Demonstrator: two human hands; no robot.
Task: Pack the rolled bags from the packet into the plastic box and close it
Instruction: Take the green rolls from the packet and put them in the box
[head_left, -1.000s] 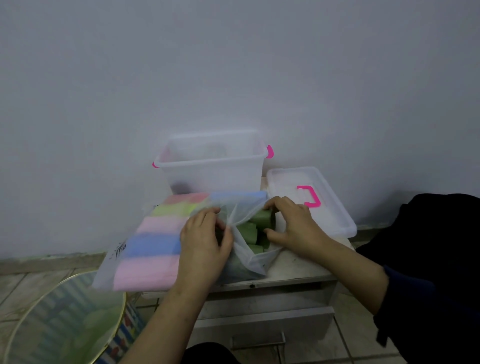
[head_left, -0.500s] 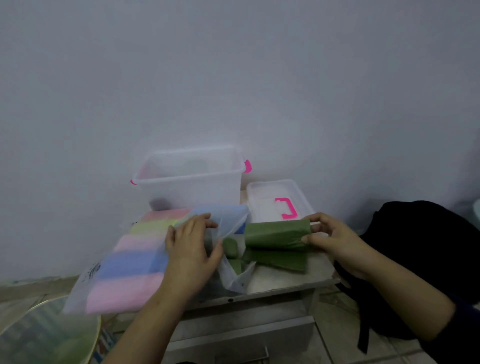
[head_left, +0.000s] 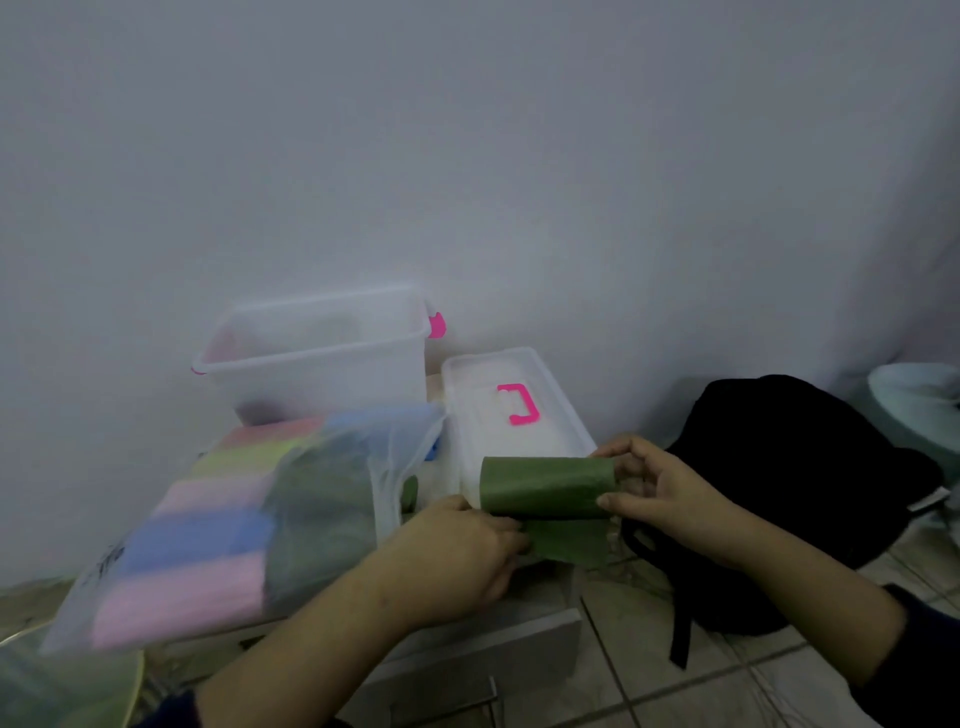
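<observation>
Green roll (head_left: 545, 486) held level between both hands, just in front of the lid (head_left: 511, 410) — that is the centre of things. The right hand (head_left: 660, 491) pinches the roll's right end, thumb below and fingers over the top, which keeps the cylinder from unwinding. The left hand (head_left: 457, 556) grips the loose tail (head_left: 569, 543) hanging under the roll; I judge the person means to wind that flap back on or tear it at a seam before packing, since a trailing sheet would not sit tidily in the box.

Beside the left wrist lies the packet (head_left: 234, 519), a clear bag showing pink, blue and yellow-green stripes, its mouth turned toward the hands so more rolls can be drawn out; darker green shapes show through near the opening, though blur hides their number.

Behind the packet stands the plastic box (head_left: 317, 358), open, with pink latches, and nothing that I can make out inside. The lid rests flat to its right on the tabletop (head_left: 436, 480), pink handle up, parked out of the way until the filling is done. A black backpack (head_left: 795, 483) slumps on the tiled floor at the right.

Packing seems barely begun.
</observation>
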